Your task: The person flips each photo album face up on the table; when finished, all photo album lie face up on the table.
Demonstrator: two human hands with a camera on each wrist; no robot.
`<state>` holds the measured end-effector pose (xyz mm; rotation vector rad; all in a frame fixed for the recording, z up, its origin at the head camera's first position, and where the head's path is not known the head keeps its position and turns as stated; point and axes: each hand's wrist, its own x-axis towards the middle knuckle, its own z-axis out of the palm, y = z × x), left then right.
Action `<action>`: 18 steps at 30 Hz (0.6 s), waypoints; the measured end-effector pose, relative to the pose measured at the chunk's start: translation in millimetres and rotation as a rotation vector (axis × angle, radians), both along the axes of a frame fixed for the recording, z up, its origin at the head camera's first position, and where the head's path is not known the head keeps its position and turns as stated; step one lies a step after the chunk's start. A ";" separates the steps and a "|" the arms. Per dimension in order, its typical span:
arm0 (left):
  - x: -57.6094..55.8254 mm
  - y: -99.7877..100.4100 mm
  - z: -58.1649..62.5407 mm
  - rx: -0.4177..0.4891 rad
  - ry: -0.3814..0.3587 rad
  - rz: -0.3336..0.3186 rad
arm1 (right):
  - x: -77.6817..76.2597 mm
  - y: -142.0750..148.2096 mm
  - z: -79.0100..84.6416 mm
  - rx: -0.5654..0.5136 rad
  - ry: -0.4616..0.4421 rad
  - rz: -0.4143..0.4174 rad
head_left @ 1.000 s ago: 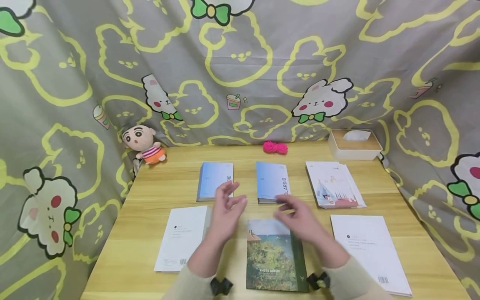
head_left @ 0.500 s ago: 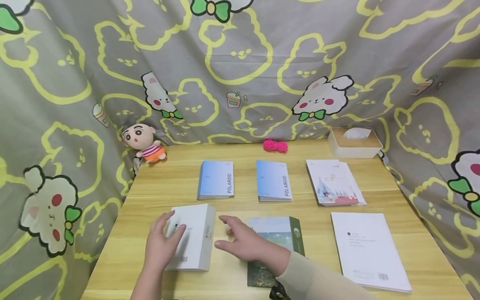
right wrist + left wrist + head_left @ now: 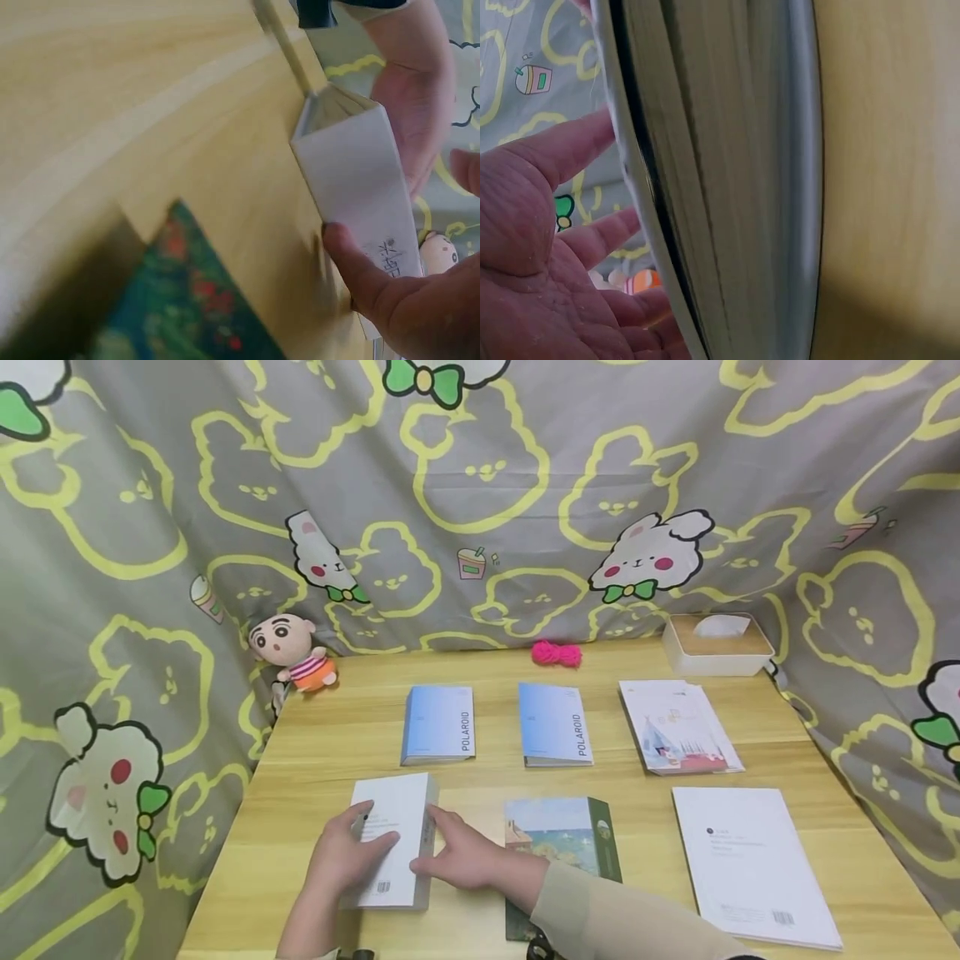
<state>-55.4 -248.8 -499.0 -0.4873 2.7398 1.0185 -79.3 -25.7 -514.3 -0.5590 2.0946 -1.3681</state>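
Observation:
A thick white book (image 3: 401, 872) lies at the left front of the table, its spine facing right. Over its left side reaches my left hand (image 3: 337, 856), thumb spread above the cover. Seen from the left wrist, the page block (image 3: 712, 165) fills the middle, with the fingers (image 3: 604, 232) extended at the cover. My right hand (image 3: 472, 856) is at the spine; in the right wrist view its forefinger (image 3: 356, 262) touches the spine (image 3: 356, 172) near the lower edge, thumb lifted apart. A green-spined photo album (image 3: 551, 827) is partly hidden beneath the right forearm.
Behind lie two blue Polaroid albums (image 3: 442, 718) (image 3: 555, 722) and a white illustrated booklet stack (image 3: 678, 727). Another white book (image 3: 757, 864) is at the right. Along the back are a plush doll (image 3: 296, 652), pink yarn (image 3: 557, 653) and a tissue box (image 3: 716, 656). A patterned curtain (image 3: 510, 602) surrounds the table.
Both hands have moved from above the photo album leftward to the white book. In the last half second the right hand has come in against the spine, and the left has lowered over the cover.

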 end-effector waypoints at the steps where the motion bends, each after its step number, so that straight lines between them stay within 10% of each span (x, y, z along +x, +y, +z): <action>1: 0.0 1.1 -0.5 -0.001 -0.001 -0.004 | 0.8 0.1 -1.9 -0.010 -0.004 0.006; 18: -0.5 16.0 1.9 0.101 0.002 -0.018 | 0.0 23.9 3.9 -0.088 -0.010 -0.126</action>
